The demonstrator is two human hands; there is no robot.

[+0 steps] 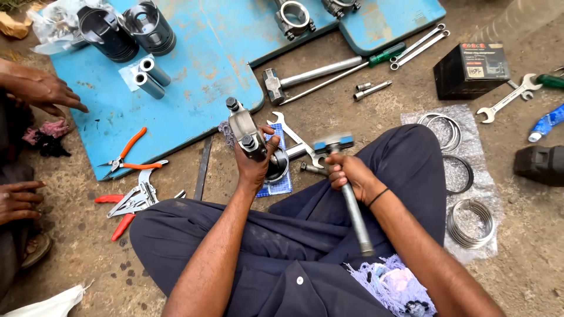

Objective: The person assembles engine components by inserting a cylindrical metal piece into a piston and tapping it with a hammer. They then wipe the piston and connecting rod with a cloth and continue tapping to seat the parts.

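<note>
Holding: your left hand (254,163) is clenched round a connecting rod (245,130) at frame centre, its piston (277,166) hanging below against the palm.
Right hand (351,175): you grip a metal hammer (348,189) just under its head, right of centre.
Nearby: orange pliers (128,155) lie on the blue board (194,70), left.

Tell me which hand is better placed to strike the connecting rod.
Right. The right hand grips the hammer by its metal handle, head up beside the connecting rod. The left hand is wrapped around that rod, steadying it, so it is likely not free.
</note>
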